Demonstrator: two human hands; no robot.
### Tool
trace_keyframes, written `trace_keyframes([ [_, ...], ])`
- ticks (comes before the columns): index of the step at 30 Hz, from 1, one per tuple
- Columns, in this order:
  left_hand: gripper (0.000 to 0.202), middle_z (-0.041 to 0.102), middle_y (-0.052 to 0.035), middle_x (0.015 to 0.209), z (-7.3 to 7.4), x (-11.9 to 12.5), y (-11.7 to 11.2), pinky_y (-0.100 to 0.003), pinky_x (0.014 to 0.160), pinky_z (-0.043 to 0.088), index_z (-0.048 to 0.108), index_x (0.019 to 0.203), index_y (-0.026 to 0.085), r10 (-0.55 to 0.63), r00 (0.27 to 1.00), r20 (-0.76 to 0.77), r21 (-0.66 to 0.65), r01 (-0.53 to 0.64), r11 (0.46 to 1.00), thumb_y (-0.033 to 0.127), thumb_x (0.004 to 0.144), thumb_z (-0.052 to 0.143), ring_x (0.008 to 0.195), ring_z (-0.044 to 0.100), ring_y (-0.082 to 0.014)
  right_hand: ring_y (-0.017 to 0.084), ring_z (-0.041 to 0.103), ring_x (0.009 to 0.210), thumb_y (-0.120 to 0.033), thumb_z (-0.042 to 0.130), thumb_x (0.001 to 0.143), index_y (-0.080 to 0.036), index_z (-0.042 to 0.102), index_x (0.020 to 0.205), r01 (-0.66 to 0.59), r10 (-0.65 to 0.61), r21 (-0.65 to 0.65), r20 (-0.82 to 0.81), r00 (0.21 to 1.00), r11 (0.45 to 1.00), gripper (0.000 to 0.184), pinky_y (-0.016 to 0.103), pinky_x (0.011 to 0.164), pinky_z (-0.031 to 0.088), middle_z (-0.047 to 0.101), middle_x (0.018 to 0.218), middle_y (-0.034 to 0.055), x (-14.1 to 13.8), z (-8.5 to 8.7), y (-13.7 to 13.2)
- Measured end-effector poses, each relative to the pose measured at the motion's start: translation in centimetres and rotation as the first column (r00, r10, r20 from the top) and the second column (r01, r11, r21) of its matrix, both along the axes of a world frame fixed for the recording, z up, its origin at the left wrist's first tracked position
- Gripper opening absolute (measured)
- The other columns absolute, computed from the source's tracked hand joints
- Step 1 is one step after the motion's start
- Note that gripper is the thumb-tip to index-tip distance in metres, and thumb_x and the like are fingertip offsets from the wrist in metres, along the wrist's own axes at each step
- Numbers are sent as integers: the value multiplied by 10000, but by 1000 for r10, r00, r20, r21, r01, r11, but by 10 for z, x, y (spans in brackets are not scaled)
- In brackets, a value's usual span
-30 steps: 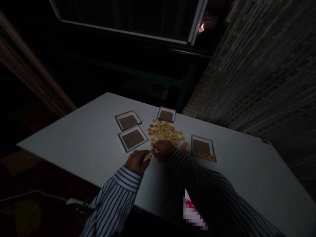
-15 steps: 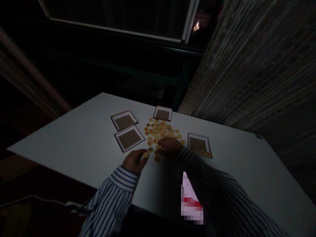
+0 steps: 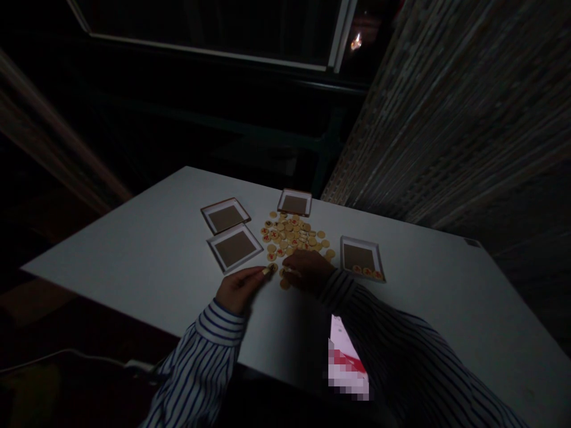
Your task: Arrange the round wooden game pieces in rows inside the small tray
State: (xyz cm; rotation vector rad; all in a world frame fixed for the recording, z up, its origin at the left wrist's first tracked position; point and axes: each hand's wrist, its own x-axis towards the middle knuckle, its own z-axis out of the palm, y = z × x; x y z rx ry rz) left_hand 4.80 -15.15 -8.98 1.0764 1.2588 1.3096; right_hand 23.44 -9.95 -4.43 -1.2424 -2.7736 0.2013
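On the white table, a heap of round xiangqi pieces [image 3: 292,232] lies in the middle, some face up with red or dark characters, others blank side up. My left hand [image 3: 236,289] pinches one xiangqi piece [image 3: 266,271], tilted on edge, between thumb and fingertips at the near side of the heap. My right hand [image 3: 308,268] is just right of it, low over the nearest pieces with its fingers curled in; whatever they grip is hidden. Near its fingertips lies a dark-marked piece [image 3: 282,271], with a blank piece [image 3: 285,284] below.
A shallow tray [image 3: 381,261] on the right holds three red-marked pieces along its near side. Two more trays, one upper [image 3: 244,208] and one lower [image 3: 213,254], stand left; another tray [image 3: 309,205] stands behind the heap. A lit phone [image 3: 345,348] lies by my right forearm.
My left hand has turned its piece from nearly flat to on edge and moved slightly up. The right hand's fingers have shifted a little over the near pieces.
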Motion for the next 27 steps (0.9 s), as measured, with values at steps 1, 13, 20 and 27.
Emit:
trace_keyframes([
  [1,419,728,-101,821,0,0,0,-357,803,532,718,878,114,-8,998,61,-21,9,1000,441,617,731,760,668,-204,202,579,884,-316,517,827,-165,634,1032,-2,2,4,-8,1000,1000,280,318,750,420,646,930,92,-1,0,-1],
  [13,440,720,-96,774,2,3,0,-279,708,518,723,866,109,-50,962,269,-164,97,982,435,574,764,713,652,-170,180,572,842,-311,440,886,-188,653,969,-58,64,67,-85,994,996,260,302,737,396,657,888,69,-14,4,-8],
  [20,432,718,-90,761,3,7,0,-285,673,532,704,848,104,-19,952,307,-169,74,983,414,556,779,671,661,-172,162,566,820,-286,408,905,-181,644,918,-101,106,75,-64,992,992,259,274,672,365,652,854,53,-15,8,-10],
  [27,457,717,-77,777,3,10,-2,-286,651,544,674,876,118,12,951,309,-166,42,985,407,541,787,645,669,-169,162,578,794,-298,381,920,-171,636,913,-86,85,36,25,996,996,285,279,688,384,651,858,65,-17,8,-10],
])
